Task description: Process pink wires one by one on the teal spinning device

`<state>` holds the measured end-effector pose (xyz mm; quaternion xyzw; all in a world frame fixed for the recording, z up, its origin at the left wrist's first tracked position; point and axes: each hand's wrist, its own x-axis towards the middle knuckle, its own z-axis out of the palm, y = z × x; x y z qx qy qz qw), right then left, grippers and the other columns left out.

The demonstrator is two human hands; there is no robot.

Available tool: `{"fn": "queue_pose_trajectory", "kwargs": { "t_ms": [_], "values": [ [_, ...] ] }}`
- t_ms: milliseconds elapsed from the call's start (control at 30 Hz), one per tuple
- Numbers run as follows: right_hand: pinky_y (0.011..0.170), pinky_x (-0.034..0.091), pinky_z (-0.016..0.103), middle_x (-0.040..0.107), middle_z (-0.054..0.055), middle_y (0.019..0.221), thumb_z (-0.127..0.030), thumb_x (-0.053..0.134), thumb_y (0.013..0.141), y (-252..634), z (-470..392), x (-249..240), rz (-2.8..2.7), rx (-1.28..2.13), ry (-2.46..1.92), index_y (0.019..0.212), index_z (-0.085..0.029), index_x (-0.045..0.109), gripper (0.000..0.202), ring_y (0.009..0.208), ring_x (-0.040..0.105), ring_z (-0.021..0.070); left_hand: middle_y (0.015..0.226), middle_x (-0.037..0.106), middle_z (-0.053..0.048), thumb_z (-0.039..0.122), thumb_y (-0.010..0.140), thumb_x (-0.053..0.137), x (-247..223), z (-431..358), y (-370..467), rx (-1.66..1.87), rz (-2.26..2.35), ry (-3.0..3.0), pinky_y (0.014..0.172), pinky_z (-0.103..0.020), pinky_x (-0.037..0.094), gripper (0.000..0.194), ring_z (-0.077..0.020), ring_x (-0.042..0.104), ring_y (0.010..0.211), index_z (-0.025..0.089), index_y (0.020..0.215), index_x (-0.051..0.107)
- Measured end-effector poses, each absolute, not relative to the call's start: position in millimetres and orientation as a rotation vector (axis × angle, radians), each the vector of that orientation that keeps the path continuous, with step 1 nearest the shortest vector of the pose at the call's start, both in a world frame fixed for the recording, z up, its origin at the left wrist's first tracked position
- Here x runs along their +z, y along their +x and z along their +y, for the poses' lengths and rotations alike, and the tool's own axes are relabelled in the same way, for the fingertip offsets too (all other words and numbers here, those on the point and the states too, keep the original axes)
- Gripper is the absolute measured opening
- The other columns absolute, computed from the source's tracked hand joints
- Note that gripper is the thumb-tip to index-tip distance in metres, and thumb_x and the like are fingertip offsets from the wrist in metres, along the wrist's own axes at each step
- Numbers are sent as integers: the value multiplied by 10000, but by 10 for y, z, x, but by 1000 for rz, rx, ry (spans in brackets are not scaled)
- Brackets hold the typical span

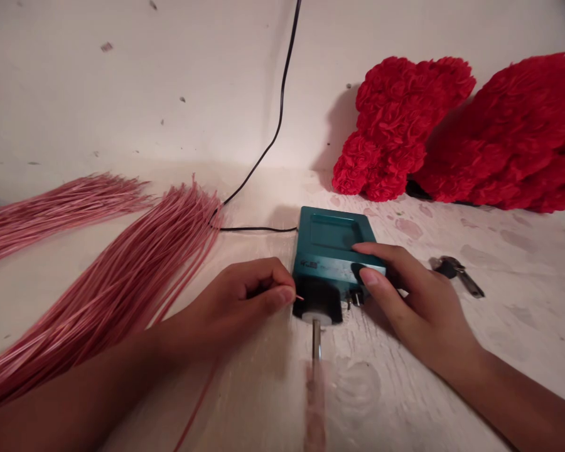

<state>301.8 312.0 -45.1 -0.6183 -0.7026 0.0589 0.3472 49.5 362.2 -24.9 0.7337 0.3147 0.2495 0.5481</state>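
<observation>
A small teal machine (311,257) sits on the table, with a black block and a white collar at its front. From the collar a metal shaft (316,339) points toward me, its near end wrapped in something pinkish that is blurred. My left hand (254,295) pinches a thin pink strand (198,408) between thumb and forefinger. The strand's tip pokes out beside the black block, and its tail trails below my wrist. With the thumb on its front face and a finger on its top, my right hand (414,301) grips the machine's right corner.
Two bundles of pink strands (136,270) lie at the left. Red artificial flowers (395,119) are heaped against the wall at the back right. A black cable (282,94) runs down to the machine's left side. Right of my right hand lies a small metal clip-like object (468,279).
</observation>
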Motion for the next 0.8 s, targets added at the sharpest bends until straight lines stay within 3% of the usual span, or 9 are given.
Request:
{"fn": "queue_pose_trajectory", "kwargs": {
  "t_ms": [800],
  "values": [
    [453,440,226,664,-22,669,-484,509,953,3028,3114,-452,-1831,77,-1623,1155,-256,621,325,462,527,120,725,543,23,264,916,561,-223,3623,525,593,831,1720,585,-221,350,187,-109,466,666,146,779,608]
  ]
}}
